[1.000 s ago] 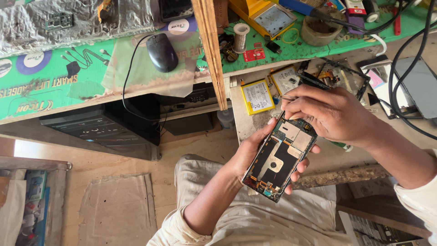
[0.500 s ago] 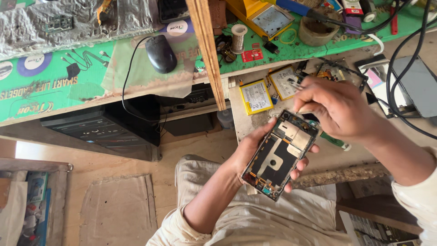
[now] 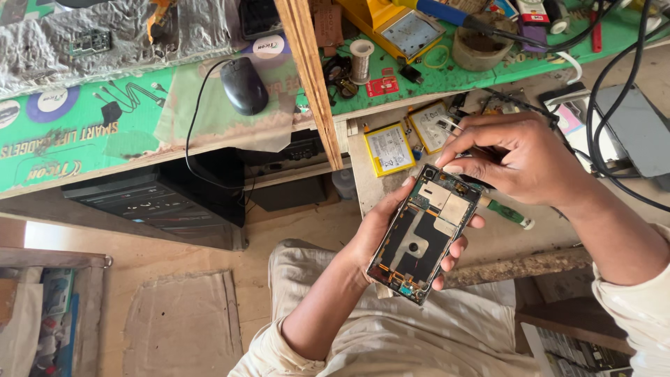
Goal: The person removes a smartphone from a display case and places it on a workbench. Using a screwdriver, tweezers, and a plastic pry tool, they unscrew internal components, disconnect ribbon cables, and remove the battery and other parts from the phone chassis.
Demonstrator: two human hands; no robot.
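Observation:
My left hand [image 3: 379, 232] cradles an opened phone [image 3: 423, 234] from below, its back cover off so the dark shield, metal plates and small boards show. It is tilted over my lap, top end toward the bench. My right hand [image 3: 520, 157] hovers at the phone's top edge, fingers pinched on a thin metal tool [image 3: 447, 126] whose far end pokes out past the knuckles. The working tip is hidden under my fingers.
A green-handled screwdriver [image 3: 511, 213] lies on the low board by the phone. Two flat yellow-edged batteries [image 3: 388, 149] sit beside it. A black mouse [image 3: 244, 85], solder spool [image 3: 361, 61] and yellow meter [image 3: 401, 29] are on the green bench. Black cables [image 3: 606, 105] loop at right.
My right hand has slid from over the phone's middle to its top edge. The phone has shifted slightly in my left hand.

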